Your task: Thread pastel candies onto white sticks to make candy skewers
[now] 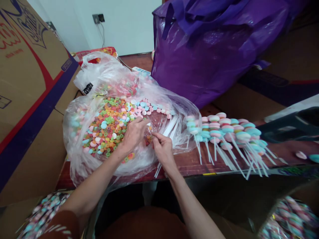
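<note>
My left hand (136, 132) is closed, thumb and fingers pinched at a small white piece (149, 124), probably a candy. Just to its right, my right hand (162, 149) pinches a thin white stick (150, 130) whose upper end meets the fingertips of the left. Both hands are above an opened clear plastic bag (82, 166) on the table. Inside it lie many ring-shaped gummy candies (116, 109), mixed with pastel marshmallow-like pieces (93, 143). A bundle of white sticks (171, 127) rests beside my right hand, under or in the plastic.
Marshmallow skewers (226, 129) are piled along the right of the dark red table (189, 166), sticks pointing at me. A purple bag (199, 56) stands behind, a cardboard box (32, 99) at left. More wrapped skewers (290, 215) lie below the table edge at right.
</note>
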Motion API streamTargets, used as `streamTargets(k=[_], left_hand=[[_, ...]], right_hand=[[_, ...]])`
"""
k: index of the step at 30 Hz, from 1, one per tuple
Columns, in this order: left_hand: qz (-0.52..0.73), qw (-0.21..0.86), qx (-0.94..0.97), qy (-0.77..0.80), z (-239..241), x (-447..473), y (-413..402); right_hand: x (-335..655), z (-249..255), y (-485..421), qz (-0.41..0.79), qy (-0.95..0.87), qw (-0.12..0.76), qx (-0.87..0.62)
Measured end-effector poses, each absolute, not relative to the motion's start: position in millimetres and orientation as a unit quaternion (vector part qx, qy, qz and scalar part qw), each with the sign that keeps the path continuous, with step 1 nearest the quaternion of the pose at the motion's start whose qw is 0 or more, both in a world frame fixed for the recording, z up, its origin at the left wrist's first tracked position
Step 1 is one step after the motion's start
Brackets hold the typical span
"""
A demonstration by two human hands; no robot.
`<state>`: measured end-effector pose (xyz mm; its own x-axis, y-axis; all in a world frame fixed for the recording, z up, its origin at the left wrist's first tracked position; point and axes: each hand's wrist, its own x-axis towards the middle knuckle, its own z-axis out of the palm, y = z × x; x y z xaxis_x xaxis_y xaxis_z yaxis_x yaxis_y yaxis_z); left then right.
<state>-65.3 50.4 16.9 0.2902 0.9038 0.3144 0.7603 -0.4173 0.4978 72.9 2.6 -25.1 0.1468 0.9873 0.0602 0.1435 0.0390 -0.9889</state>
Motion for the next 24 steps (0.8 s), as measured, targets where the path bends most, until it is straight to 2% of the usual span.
streamTargets(k=[5,11,17,24], left_hand=[[0.18,0.12,0.82,0.53,24.0,-58.1,36.4],[0.216,0.181,0.796,0.536,16.6,-55.3,19.3],[0.038,0.109,0.83,0.545,13.0,-58.3,6.2],[0.007,0.11,0.824,0.556,14.0,-55.4,13.6]], right_hand=[[70.2,-16.6,2.7,0.374,-0.537,0.518,-0.551],[84.2,-20.7,-7.1,0.329,-0.569,0.465,-0.593],[101.8,-30.8,-20.5,0.316,-0.584,0.427,-0.614],[99.2,-28.9,-23.6,0.29,-0.602,0.419,-0.615]])
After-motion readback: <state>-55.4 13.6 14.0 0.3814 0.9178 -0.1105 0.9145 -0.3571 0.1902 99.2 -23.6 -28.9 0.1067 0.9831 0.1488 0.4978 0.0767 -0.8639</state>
